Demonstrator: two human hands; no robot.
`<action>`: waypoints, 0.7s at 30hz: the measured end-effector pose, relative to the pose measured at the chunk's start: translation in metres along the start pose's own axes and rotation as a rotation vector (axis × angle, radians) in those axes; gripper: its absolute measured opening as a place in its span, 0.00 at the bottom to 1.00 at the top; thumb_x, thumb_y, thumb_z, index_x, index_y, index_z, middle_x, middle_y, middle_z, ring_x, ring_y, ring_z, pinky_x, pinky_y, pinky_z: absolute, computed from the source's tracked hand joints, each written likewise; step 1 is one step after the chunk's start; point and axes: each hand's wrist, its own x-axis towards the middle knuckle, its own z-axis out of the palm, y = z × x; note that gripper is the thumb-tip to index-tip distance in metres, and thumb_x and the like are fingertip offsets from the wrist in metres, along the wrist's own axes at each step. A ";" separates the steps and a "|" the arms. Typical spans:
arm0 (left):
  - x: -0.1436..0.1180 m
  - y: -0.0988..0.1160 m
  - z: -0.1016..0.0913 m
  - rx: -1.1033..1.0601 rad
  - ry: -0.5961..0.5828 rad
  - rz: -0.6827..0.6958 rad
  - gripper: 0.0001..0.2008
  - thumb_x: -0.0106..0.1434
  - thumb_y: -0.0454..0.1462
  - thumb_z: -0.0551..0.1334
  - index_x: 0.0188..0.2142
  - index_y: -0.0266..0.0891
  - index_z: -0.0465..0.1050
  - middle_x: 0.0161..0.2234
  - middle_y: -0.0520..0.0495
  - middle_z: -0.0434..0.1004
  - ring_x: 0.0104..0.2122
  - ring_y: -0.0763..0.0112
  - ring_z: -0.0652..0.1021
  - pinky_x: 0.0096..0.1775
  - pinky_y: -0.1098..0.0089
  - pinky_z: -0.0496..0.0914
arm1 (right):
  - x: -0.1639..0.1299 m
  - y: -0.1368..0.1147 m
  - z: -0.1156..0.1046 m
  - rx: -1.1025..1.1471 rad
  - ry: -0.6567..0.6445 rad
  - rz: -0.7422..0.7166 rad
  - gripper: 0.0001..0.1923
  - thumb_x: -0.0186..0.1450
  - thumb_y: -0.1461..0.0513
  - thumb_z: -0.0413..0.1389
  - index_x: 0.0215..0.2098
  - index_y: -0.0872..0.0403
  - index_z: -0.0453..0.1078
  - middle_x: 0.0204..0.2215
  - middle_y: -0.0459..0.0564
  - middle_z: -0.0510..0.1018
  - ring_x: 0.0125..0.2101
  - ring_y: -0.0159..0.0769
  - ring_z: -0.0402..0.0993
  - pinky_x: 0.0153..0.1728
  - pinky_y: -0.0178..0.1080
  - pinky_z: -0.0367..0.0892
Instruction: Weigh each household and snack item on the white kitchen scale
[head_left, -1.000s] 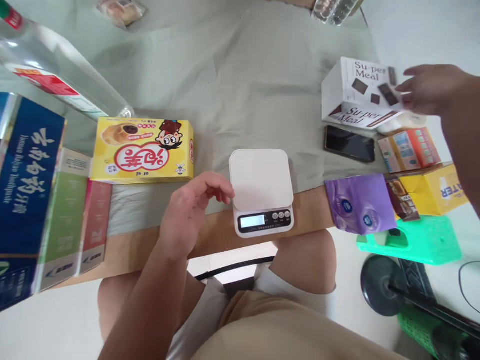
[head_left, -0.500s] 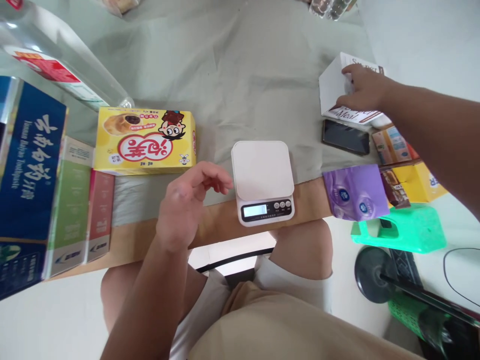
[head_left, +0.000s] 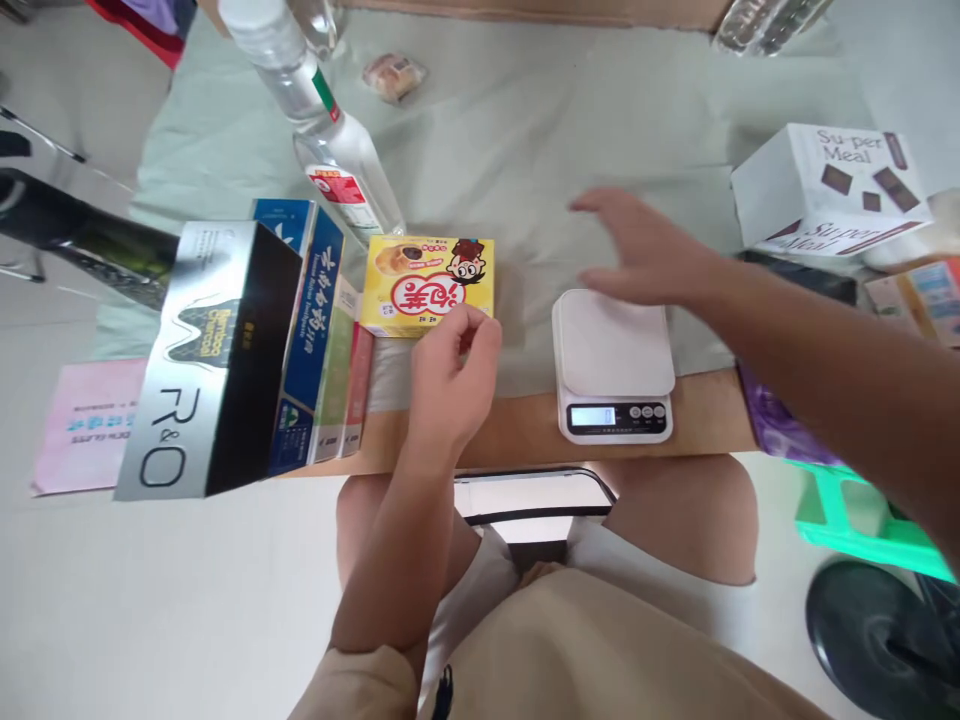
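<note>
My right hand (head_left: 641,248) hangs over the far edge of the white kitchen scale (head_left: 616,345), its thumb and fingers apart and nothing in them. The scale's plate is bare and its display is lit. My left hand (head_left: 456,375) is loosely curled, with no object visible in it, at the near edge of a yellow snack box (head_left: 431,285); whether it touches the box I cannot tell. Off to the right stands a white box marked "Super Meal" (head_left: 847,185), apart from both hands.
Blue toothpaste box (head_left: 311,320), silver-black box (head_left: 187,370) and dark bottle (head_left: 97,235) crowd the left. A clear bottle (head_left: 345,160) stands behind the yellow box. Wrapped bread (head_left: 394,77) lies farther back. A purple pack (head_left: 787,425) and green plastic piece (head_left: 832,510) are right.
My right hand has let go of the white box and moved left to above the scale. My left hand has curled more tightly beside the yellow box. The view has swung left.
</note>
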 end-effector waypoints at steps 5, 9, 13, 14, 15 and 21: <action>-0.001 -0.008 -0.019 0.206 0.153 0.086 0.08 0.69 0.39 0.62 0.32 0.42 0.70 0.33 0.50 0.76 0.39 0.67 0.76 0.45 0.66 0.69 | 0.045 -0.105 0.052 0.018 -0.279 -0.181 0.56 0.61 0.44 0.68 0.79 0.50 0.52 0.79 0.66 0.52 0.79 0.68 0.49 0.74 0.70 0.59; 0.001 -0.021 -0.037 0.306 0.298 0.111 0.07 0.70 0.42 0.64 0.40 0.42 0.74 0.44 0.45 0.76 0.51 0.60 0.78 0.59 0.59 0.70 | 0.060 -0.123 0.064 -0.086 -0.353 -0.141 0.58 0.58 0.45 0.69 0.80 0.45 0.50 0.78 0.63 0.53 0.76 0.73 0.52 0.71 0.74 0.60; 0.002 -0.027 -0.047 0.297 0.260 0.027 0.11 0.71 0.45 0.65 0.49 0.43 0.73 0.51 0.43 0.76 0.55 0.57 0.78 0.62 0.56 0.71 | 0.052 -0.093 0.057 -0.104 -0.406 -0.215 0.63 0.53 0.42 0.71 0.79 0.43 0.50 0.78 0.61 0.53 0.75 0.73 0.54 0.71 0.73 0.60; 0.002 -0.028 -0.048 0.286 0.238 -0.017 0.14 0.71 0.45 0.66 0.52 0.44 0.73 0.52 0.42 0.77 0.56 0.55 0.78 0.63 0.54 0.71 | 0.047 -0.084 0.054 -0.092 -0.402 -0.229 0.64 0.52 0.40 0.71 0.79 0.43 0.50 0.78 0.62 0.53 0.75 0.73 0.52 0.71 0.73 0.59; 0.003 -0.029 -0.047 0.272 0.213 -0.062 0.17 0.71 0.46 0.66 0.55 0.44 0.72 0.54 0.41 0.78 0.58 0.54 0.78 0.63 0.52 0.71 | 0.041 -0.075 0.052 -0.078 -0.382 -0.218 0.65 0.52 0.38 0.71 0.79 0.44 0.50 0.79 0.62 0.52 0.76 0.74 0.51 0.72 0.73 0.57; 0.007 -0.037 -0.035 0.160 0.103 -0.176 0.24 0.72 0.52 0.65 0.61 0.47 0.70 0.57 0.41 0.80 0.59 0.50 0.79 0.63 0.50 0.73 | 0.000 -0.062 0.046 0.019 -0.260 0.081 0.56 0.65 0.34 0.55 0.80 0.53 0.45 0.76 0.68 0.60 0.76 0.75 0.54 0.72 0.82 0.44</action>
